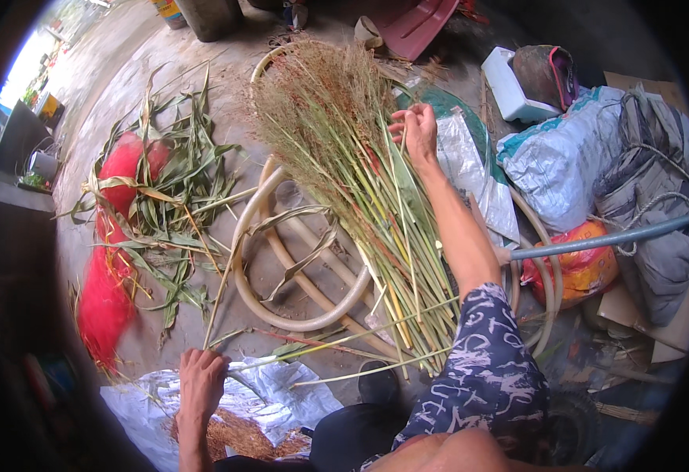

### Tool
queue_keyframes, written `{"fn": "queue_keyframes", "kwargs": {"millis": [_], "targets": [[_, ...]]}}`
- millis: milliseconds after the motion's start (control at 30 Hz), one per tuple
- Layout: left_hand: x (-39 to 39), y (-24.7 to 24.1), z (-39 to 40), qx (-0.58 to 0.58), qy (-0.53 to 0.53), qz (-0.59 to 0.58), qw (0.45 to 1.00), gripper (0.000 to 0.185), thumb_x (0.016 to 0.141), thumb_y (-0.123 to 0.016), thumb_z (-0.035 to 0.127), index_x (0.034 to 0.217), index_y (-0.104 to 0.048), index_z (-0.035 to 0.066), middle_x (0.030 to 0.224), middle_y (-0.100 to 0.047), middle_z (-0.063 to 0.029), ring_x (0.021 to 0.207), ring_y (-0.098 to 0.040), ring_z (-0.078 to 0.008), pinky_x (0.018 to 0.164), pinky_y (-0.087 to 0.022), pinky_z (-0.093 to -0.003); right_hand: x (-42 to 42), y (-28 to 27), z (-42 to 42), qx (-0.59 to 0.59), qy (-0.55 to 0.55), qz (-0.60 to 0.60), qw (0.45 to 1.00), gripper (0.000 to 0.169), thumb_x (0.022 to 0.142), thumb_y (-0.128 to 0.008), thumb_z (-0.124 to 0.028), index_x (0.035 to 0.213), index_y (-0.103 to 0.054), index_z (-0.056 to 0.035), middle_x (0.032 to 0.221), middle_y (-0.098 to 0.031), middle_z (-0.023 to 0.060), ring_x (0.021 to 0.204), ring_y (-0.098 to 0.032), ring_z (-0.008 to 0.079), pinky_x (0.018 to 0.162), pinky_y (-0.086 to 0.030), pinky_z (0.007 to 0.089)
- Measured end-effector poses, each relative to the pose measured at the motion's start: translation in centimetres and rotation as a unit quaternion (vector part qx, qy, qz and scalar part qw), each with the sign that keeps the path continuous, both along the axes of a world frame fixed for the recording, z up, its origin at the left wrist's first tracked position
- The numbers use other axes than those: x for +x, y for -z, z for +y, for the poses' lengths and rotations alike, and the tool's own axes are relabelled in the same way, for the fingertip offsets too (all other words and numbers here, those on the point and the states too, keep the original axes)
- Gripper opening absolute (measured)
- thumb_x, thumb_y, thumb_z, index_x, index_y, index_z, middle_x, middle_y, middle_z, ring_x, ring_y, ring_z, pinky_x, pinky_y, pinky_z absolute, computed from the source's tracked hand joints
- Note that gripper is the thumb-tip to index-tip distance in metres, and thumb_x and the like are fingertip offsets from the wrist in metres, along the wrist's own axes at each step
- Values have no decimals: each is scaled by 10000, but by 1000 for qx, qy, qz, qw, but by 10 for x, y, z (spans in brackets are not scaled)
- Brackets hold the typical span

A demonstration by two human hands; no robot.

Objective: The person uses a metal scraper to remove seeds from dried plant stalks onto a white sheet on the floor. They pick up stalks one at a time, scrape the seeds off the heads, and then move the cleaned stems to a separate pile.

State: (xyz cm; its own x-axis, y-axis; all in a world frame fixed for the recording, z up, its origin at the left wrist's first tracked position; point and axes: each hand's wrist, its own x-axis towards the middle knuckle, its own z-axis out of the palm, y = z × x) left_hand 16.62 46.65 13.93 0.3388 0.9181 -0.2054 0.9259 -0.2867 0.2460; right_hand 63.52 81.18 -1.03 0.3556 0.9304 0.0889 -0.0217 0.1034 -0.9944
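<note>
My left hand (203, 377) is closed around a dry leafy stalk (222, 289), above a white plastic sheet (297, 383) that bears reddish-brown seeds or husks (244, 436). Its fingertips are hidden from view. My right hand (415, 131) is at the right edge of a large bundle of cut stalks with seed heads (327, 100), its fingers partly curled; whether it grips a thin stem there I cannot tell. The bundle's green and yellow stalks (403, 265) slant down toward my feet. Some single stalks lie crosswise over the lower ends.
A coiled hose (297, 326) lies partly under the bundle. At left are stripped green leaves (185, 171) and red netting (105, 301). On the right are white sacks (563, 159), a foam box (501, 88), an orange-red bag (580, 265) and a grey pipe (604, 239). A pink dustpan-like object (418, 26) stands at the top.
</note>
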Motion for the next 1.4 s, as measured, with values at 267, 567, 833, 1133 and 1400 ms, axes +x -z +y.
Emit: {"fn": "queue_keyframes", "kwargs": {"millis": [267, 567, 833, 1133, 1400], "targets": [[6, -18, 17, 89, 26, -31, 995, 140, 782, -669, 49, 911, -693, 99, 797, -606, -41, 792, -605, -230, 829, -474, -373, -129, -164, -121, 83, -313, -182, 929, 269, 974, -596, -59, 1238, -548, -47, 772, -692, 65, 573, -576, 111, 534, -444, 288], [-37, -31, -56, 258, -17, -71, 963, 455, 837, -741, 157, 1279, -631, 160, 1155, -626, -82, 918, -637, -237, 776, -509, -365, -290, -163, -291, 12, -573, -257, 778, 113, 957, -599, -110, 1027, -650, -36, 753, -684, 156, 711, -687, 357, 639, -520, 426], [-128, -1, -223, 100, -143, 185, 967, 89, 830, -639, 179, 912, -666, 156, 1032, -638, -12, 1051, -588, -185, 1109, -326, -454, -392, -138, -429, -40, -737, -262, 622, 277, 1014, -568, -219, 1221, -613, -40, 809, -694, 172, 745, -695, 350, 675, -527, 430], [-168, 12, -386, 149, -385, 134, 901, 435, 824, -640, 131, 1255, -649, 191, 1300, -634, -28, 1354, -489, -215, 1217, -158, -569, -495, -44, -562, 47, -798, -233, 553, 195, 1009, -523, -226, 1035, -609, -54, 804, -642, 250, 777, -621, 471, 684, -470, 559], [-152, 108, -454, -116, -514, 202, 825, 491, 1077, -332, 334, 1028, -724, 41, 1036, -694, -119, 1121, -602, -271, 1168, -262, -550, -527, 15, -640, 43, -854, -243, 459, 209, 1003, -495, -220, 1045, -588, -38, 817, -643, 289, 773, -620, 490, 711, -471, 579]]}}
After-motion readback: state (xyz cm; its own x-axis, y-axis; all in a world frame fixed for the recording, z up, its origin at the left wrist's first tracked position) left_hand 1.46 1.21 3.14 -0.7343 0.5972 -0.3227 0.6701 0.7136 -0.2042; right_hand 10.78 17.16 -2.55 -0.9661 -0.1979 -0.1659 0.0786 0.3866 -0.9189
